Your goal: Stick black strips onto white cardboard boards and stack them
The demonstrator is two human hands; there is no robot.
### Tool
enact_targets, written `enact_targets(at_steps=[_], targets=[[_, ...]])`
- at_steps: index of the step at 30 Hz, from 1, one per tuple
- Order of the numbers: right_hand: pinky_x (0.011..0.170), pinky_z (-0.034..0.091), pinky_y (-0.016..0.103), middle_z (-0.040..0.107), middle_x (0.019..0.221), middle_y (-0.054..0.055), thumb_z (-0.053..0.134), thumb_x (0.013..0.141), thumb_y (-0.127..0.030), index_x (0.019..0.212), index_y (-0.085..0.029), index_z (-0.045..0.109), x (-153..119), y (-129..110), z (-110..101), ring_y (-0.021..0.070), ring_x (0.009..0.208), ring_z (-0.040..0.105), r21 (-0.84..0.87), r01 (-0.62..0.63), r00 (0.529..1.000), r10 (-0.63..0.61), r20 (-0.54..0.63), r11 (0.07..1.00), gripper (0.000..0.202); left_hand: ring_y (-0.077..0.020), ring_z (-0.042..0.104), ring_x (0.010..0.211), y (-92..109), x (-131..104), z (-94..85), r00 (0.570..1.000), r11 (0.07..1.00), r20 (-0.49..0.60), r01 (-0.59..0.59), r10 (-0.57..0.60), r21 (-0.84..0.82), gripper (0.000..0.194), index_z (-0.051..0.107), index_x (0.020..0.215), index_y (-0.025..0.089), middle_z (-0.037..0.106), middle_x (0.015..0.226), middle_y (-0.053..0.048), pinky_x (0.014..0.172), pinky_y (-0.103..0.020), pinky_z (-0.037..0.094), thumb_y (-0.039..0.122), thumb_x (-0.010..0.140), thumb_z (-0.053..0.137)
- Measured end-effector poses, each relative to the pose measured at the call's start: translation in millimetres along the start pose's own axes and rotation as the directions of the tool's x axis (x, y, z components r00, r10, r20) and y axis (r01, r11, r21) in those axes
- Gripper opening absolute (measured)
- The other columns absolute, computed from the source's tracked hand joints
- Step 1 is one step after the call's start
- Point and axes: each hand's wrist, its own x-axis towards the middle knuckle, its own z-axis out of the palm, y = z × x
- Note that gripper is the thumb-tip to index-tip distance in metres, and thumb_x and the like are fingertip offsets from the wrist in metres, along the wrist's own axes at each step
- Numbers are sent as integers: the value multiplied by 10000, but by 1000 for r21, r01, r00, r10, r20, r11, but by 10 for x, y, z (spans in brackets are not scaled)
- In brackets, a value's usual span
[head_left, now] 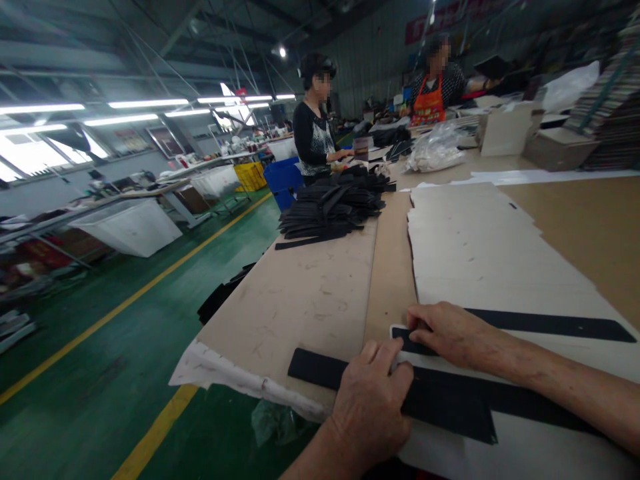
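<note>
Across a dark strip (315, 368) at the table's near edge lies my left hand (373, 403), fingers bent and closed on it. A wider dark piece (450, 407) extends to the right from under that hand. My right hand (447, 333) is just beyond, its thumb and fingers pinched at the left end of another dark strip (550, 323), which lies on pale sheets (480, 253) and passes under the wrist. The fingertips of both hands are close together but apart. What lies under the left palm is hidden.
A heap of black strips (330, 207) sits at the table's far left part. Two people stand beyond, one beside a blue bin (283, 183). Clear plastic bags (437, 147) and stacked boards (613, 113) are at the back right. The table edge drops to a green floor (120, 367).
</note>
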Motion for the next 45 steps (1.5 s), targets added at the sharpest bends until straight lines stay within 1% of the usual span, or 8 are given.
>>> enact_targets(at_steps=[5,9,13,15,20,24,28,45], targets=[[657,372,300,713,815,63,554,862,-225,882,-203,665,17,-3,28,209,753,630,-23,-10,1000,10,-18,1000,114,-313,529,1137,16,25,-42,995,998,88,48,-51,32,385,645,1153,168,526,1476,-120,972,-456,534,266,782,626],[610,373,280,679,755,8,612,828,-311,905,-226,665,-148,136,-204,171,675,590,115,20,1000,-19,-6,993,126,-299,521,1153,35,59,-94,991,997,109,74,-76,25,370,657,1142,165,538,1477,-95,1012,-441,518,229,781,607],[600,406,270,674,758,-24,661,718,-321,967,-261,689,-638,626,-522,163,671,590,327,-108,989,69,128,939,258,-288,511,1192,22,57,-80,989,995,112,98,-100,17,449,661,1164,169,534,1488,-74,1039,-432,505,126,730,555],[612,413,279,662,741,-15,643,716,-349,933,-252,705,-934,932,-554,162,667,582,408,-189,982,168,87,893,245,-287,511,1204,3,46,-49,991,995,96,94,-95,18,504,668,1154,177,536,1488,-61,1048,-437,502,87,677,533],[738,480,304,691,837,10,625,788,-451,860,-244,683,-1404,1400,-186,195,798,627,569,-237,928,357,-108,787,226,-270,545,1152,-67,18,18,999,998,14,30,-31,62,602,674,1150,180,579,1445,-55,1012,-406,532,50,585,510],[716,492,317,682,798,8,599,799,-520,860,-244,654,-1491,1335,119,207,759,636,583,-277,816,507,-277,764,289,-257,554,1136,-150,6,46,998,994,-50,-31,37,109,599,662,1173,194,576,1448,-49,981,-382,551,43,613,512],[656,462,315,654,710,-3,594,791,-530,894,-248,665,-1528,1221,213,198,677,621,527,-309,722,555,-412,792,309,-256,564,1117,-203,7,56,989,984,-96,-101,116,147,582,649,1173,180,590,1430,-59,968,-374,560,41,626,506],[604,449,299,597,657,-34,586,835,-464,919,-241,610,-1472,1226,253,169,615,585,541,-354,636,620,-459,763,239,-236,618,1067,-413,-8,100,968,937,-58,-222,246,268,452,650,1197,192,607,1415,-76,919,-327,579,74,780,524]])
